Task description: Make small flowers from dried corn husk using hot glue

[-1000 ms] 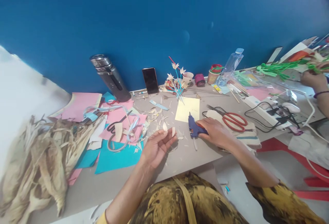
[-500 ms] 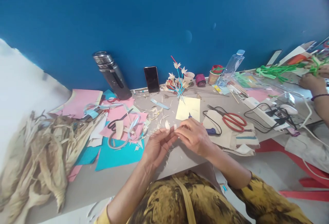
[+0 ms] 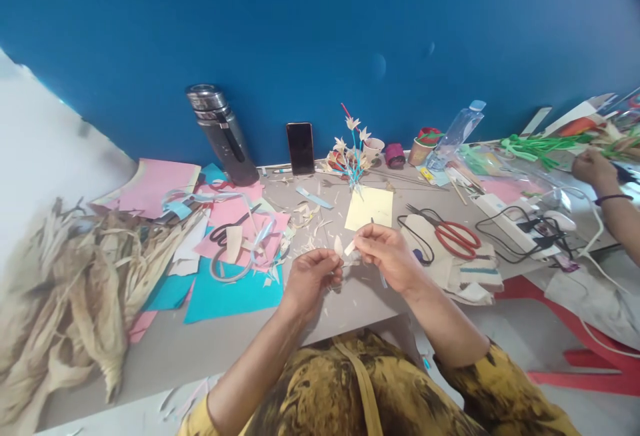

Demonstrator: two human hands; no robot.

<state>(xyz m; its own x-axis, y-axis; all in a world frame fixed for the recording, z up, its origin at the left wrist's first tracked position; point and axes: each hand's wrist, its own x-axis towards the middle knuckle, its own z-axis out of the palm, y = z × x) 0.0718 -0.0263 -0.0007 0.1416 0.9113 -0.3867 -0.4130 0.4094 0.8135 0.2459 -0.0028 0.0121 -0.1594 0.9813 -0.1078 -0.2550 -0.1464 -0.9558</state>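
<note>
A small pale petal-shaped piece (image 3: 339,245), like cut dried husk, stands up between the thumb and fingers of my left hand (image 3: 311,283). Close beside it, my right hand (image 3: 389,256) pinches a short whitish strip (image 3: 350,247). The two pieces are near each other, and I cannot tell whether they touch. A thin grey length (image 3: 383,277) shows below my right hand; whether it is held is unclear. Beyond the hands, a yellow paper (image 3: 369,208) lies flat. White star-shaped flowers (image 3: 353,123) on blue stems stand behind it. Pale husk scraps (image 3: 313,216) are scattered nearby.
Dried husks (image 3: 85,289) heap at the left, near a dark flask (image 3: 225,136) and coloured papers (image 3: 235,299). A phone (image 3: 300,149) leans on the wall. Red-handled scissors (image 3: 457,239) and a power strip (image 3: 515,226) lie right. Another person's hand (image 3: 595,169) is at far right.
My hands have shifted; the right has turned so its whitish strip now shows clearly beside the left hand's petal piece. The view has tilted slightly. The other person's hand has moved a little left.
</note>
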